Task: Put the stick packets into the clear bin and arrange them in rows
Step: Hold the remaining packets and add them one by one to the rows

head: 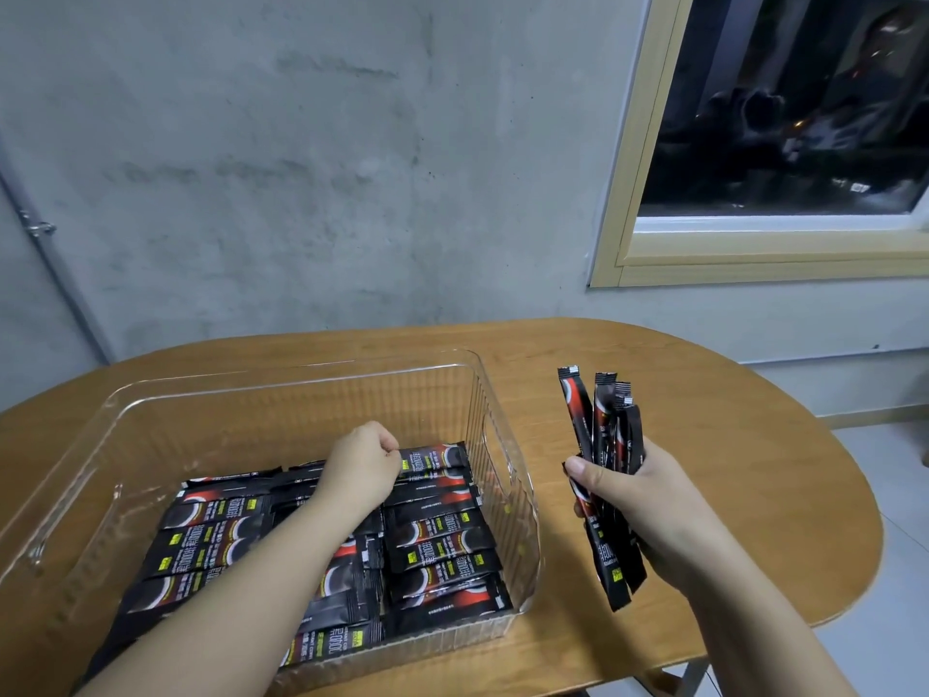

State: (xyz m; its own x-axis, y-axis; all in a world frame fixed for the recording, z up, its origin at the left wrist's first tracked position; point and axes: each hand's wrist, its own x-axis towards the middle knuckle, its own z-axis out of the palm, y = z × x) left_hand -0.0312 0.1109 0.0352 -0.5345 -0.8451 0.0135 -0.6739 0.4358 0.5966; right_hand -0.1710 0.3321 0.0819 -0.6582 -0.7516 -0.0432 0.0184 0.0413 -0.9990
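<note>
- Reaching into the clear bin (497,394) with the left hand (359,462), fingers (387,442) curled nearly closed over the far end of the right-hand row; impossible to tell whether pinching a packet or only pressing one flat.
- Lying flat on the bin floor: the laid stick packets (442,540), in rows, long axes running left to right, stacked side by side from the near wall toward the far one, printed faces up.
- Leaving the far half of the bin floor bare, so room for further packets looking to lie just beyond the left hand's knuckles.
- Holding a fanned bundle of stick packets (603,445) in the right hand (648,505), outside the bin, just beside its right wall and above the wooden worktop (729,394); thumb and fingers wrapped tight round the bundle's middle.
- Standing nearly upright in that grip, long axes running away from the body, top ends pointing up and toward the far wall, bottom ends hanging below the palm.
- Sitting roughly a quarter turn off from the laid rows, so needing rotation before matching them, judging by the two directions.
- Lying to the right of the left fingers, across the bin's right wall; right hand nearer the loose bundle, left hand nearer the open slot.
- Judging the likely next move: passing one packet leftward over the wall, turning it flat and crosswise.
</note>
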